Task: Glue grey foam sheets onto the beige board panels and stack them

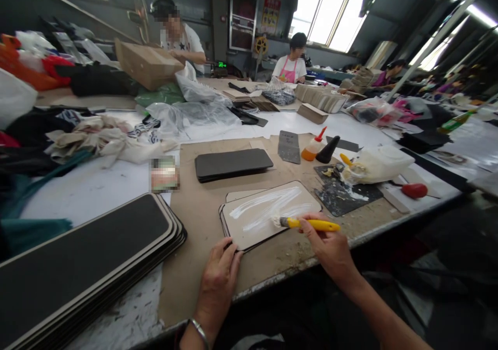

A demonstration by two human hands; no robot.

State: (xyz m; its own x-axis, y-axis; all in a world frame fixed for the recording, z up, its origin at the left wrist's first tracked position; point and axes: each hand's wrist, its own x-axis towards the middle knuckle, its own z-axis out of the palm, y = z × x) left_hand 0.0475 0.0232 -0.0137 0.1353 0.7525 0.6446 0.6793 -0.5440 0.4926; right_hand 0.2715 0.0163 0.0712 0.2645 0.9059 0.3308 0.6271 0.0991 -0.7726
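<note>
My right hand [327, 243] is closed round the yellow handle of a paintbrush [307, 224]. The brush's bristles touch the top of a beige board [252, 236] with rounded corners, where streaks of white paste run across the surface. More boards lie beneath it, slightly fanned. My left hand [221, 267] rests at the board's near left corner, fingertips on its edge and fingers stretched out. Beyond the board lies a stack of dark grey rounded panels [233, 164]. To the right, a white plastic container [383, 164] lies on its side on a paste-smeared black sheet [350, 197].
A tall stack of long black panels [101, 246] stands at the left. Brown paper [187, 288] covers the work area up to the table's front edge. A glue bottle [311, 148], a black cone [329, 150] and a red-handled tool [414, 190] stand or lie nearby. Co-workers sit across.
</note>
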